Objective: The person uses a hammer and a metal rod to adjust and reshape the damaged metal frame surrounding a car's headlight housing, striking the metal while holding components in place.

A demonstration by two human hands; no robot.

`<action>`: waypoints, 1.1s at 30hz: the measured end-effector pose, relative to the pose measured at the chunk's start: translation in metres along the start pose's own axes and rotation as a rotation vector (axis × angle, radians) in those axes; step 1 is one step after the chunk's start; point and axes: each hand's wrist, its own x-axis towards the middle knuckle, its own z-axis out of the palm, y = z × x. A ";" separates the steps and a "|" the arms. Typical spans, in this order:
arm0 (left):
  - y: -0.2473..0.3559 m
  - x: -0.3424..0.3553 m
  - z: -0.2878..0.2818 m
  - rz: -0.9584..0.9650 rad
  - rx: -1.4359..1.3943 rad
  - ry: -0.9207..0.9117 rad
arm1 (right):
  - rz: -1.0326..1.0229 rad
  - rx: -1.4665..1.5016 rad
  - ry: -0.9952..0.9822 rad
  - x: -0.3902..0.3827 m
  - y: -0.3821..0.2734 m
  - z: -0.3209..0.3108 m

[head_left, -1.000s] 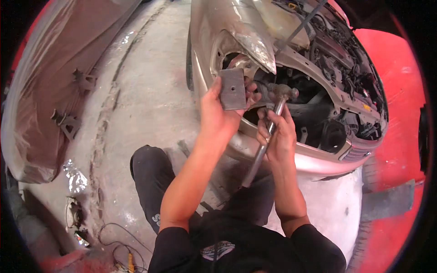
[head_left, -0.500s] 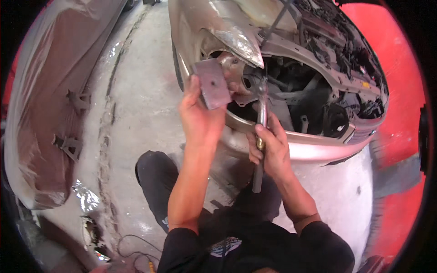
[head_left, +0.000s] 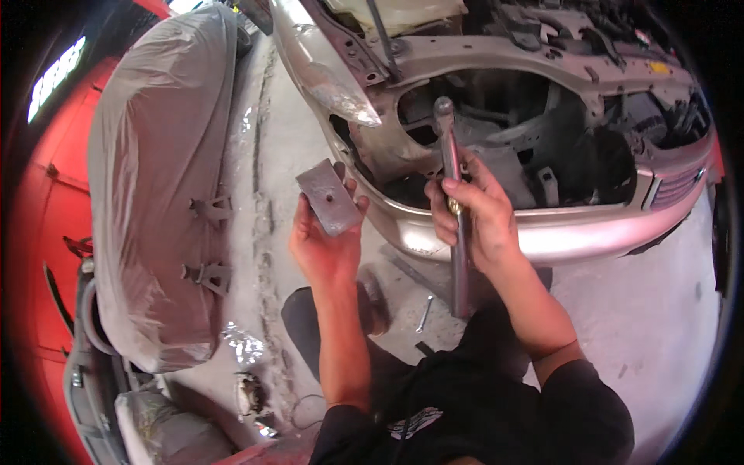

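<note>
My left hand point(head_left: 327, 252) grips a flat, rectangular grey metal block point(head_left: 319, 192) with a small hole in its middle, fingers curled round its edges. Closed round a long metal tool point(head_left: 450, 149) is my right hand point(head_left: 490, 218). The tool stands nearly upright, with a small rounded head, a shiny shank, a brass-coloured part by my fingers and a dark handle below. Both hands are in front of a car's stripped front end, near its beige bumper point(head_left: 535, 242). The block is left of the pointed fender tip point(head_left: 353, 105), apart from it.
The open engine bay point(head_left: 573, 31) lies beyond the headlight opening. A wrench point(head_left: 424, 314) is on the floor between my legs. To the left stand a sheet-covered vehicle point(head_left: 167, 170) and two metal stands point(head_left: 209, 277). Crumpled clear plastic point(head_left: 245, 343) lies near them.
The view has shifted, bringing more of the covered vehicle in. My left hand has lowered the block away from the fender and tilted it. Both hands keep their hold.
</note>
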 end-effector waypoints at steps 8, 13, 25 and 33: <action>-0.009 -0.032 -0.002 0.111 0.564 -0.049 | -0.020 0.172 -0.241 0.007 0.001 -0.023; -0.028 -0.052 -0.071 -0.060 0.610 0.300 | -0.067 0.235 -0.250 0.009 0.001 -0.024; -0.127 -0.149 -0.275 -0.624 0.337 0.495 | 0.035 0.153 -0.296 0.011 0.006 -0.021; -0.019 -0.063 -0.149 -0.078 0.478 0.280 | 0.013 0.163 -0.208 0.016 0.008 -0.006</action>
